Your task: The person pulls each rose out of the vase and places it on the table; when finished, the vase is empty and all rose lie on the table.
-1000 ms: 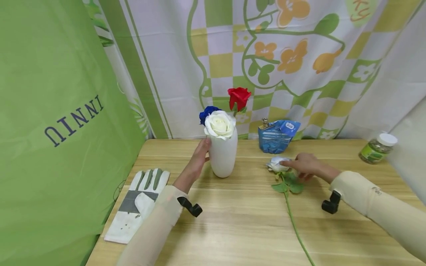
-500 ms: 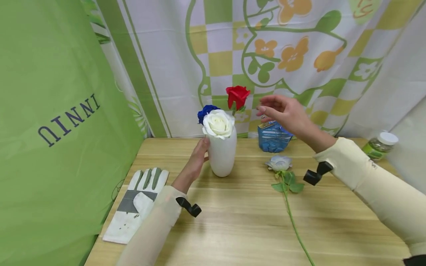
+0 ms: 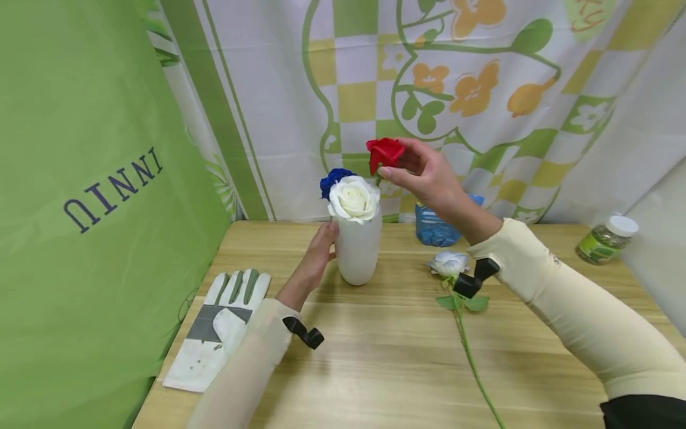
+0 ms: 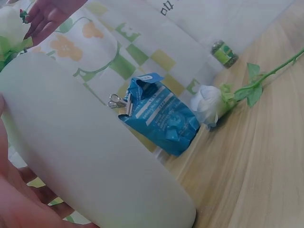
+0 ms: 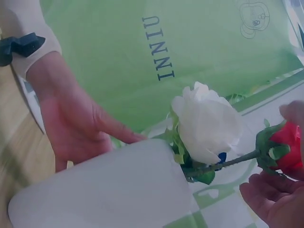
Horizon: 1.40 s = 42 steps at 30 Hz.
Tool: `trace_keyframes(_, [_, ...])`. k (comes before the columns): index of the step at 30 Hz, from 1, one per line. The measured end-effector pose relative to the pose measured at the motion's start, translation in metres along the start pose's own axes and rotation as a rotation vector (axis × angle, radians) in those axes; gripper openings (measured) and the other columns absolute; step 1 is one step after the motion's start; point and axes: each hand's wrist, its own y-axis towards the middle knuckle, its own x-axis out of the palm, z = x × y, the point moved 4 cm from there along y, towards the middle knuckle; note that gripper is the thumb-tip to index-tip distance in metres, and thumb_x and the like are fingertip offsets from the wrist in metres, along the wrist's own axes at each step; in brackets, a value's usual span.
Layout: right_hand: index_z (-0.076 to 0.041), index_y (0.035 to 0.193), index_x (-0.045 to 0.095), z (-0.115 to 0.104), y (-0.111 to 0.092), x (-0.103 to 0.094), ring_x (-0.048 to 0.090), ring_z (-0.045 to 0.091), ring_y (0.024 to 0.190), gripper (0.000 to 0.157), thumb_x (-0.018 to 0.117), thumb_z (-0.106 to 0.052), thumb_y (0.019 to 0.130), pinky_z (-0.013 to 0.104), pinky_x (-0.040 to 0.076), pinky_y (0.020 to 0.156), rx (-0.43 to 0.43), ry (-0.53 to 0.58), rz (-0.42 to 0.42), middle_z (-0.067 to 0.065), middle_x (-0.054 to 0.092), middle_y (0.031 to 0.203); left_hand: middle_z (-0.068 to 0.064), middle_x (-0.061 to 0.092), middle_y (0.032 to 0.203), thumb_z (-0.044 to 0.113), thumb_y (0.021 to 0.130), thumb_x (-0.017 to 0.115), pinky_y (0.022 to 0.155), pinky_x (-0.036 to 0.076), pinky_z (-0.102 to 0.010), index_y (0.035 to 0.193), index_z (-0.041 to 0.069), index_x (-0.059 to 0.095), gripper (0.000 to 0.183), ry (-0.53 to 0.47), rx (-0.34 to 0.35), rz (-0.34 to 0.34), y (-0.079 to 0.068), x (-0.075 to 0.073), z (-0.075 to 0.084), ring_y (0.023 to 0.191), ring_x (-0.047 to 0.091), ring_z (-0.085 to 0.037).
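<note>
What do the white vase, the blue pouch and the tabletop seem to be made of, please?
White vase: perhaps ceramic or plastic, matte; its smooth surface shades softly.
Blue pouch: probably plastic film, somewhat glossy, judging by its creases and highlights.
Tabletop: wood or wood-look laminate, slightly satin, with streaked grain.

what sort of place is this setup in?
Probably a small screened-off indoor corner or booth; can't tell which. A wooden table stands by a patterned curtain, with a lettered green sheet along the left.
</note>
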Motion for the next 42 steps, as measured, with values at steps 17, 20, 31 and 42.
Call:
trace_keyframes(17, [-0.003, 0.120, 0.055, 0.004, 0.003, 0.008, 0.070, 0.015, 0.093, 0.028, 0.066, -0.004, 0.094, 0.029, 0.063, 0.073, 0.040, 0.186, 0.019, 0.003, 0.067, 0.109, -0.015, 0.035, 0.158, 0.093, 0.072, 0.048, 0.117, 0.029, -0.065, 0.153, 0.011, 0.033, 0.115, -0.012, -0.018, -0.007, 0.002, 0.001, 0.002, 0.148, 0.031, -0.036])
trace_keyframes(20, [-0.002, 0.120, 0.055, 0.004, 0.002, 0.007, 0.070, 0.016, 0.092, 0.029, 0.066, -0.003, 0.094, 0.029, 0.063, 0.072, 0.029, 0.189, 0.036, 0.002, 0.067, 0.107, -0.015, 0.034, 0.158, 0.094, 0.071, 0.048, 0.117, 0.029, -0.065, 0.153, 0.011, 0.033, 0.117, -0.012, -0.020, -0.008, 0.003, 0.001, 0.002, 0.148, 0.031, -0.036])
trace_keyframes(31, [0.001, 0.121, 0.056, -0.007, 0.009, 0.010, 0.070, 0.018, 0.090, 0.032, 0.068, -0.005, 0.092, 0.032, 0.063, 0.071, -0.042, 0.162, 0.067, 0.010, 0.067, 0.112, -0.014, 0.034, 0.159, 0.080, 0.088, 0.045, 0.117, 0.030, -0.064, 0.153, 0.012, 0.034, 0.095, -0.016, -0.023, -0.003, 0.002, -0.002, 0.001, 0.148, 0.031, -0.036])
trace_keyframes(42, [0.003, 0.127, 0.055, -0.030, 0.016, 0.011, 0.071, 0.012, 0.086, 0.039, 0.068, -0.010, 0.093, 0.025, 0.062, 0.070, -0.092, -0.064, 0.062, 0.023, 0.065, 0.121, -0.013, 0.035, 0.159, 0.060, 0.102, 0.041, 0.116, 0.031, -0.063, 0.153, 0.015, 0.035, 0.068, -0.027, -0.047, 0.006, 0.002, -0.003, 0.001, 0.147, 0.033, -0.036])
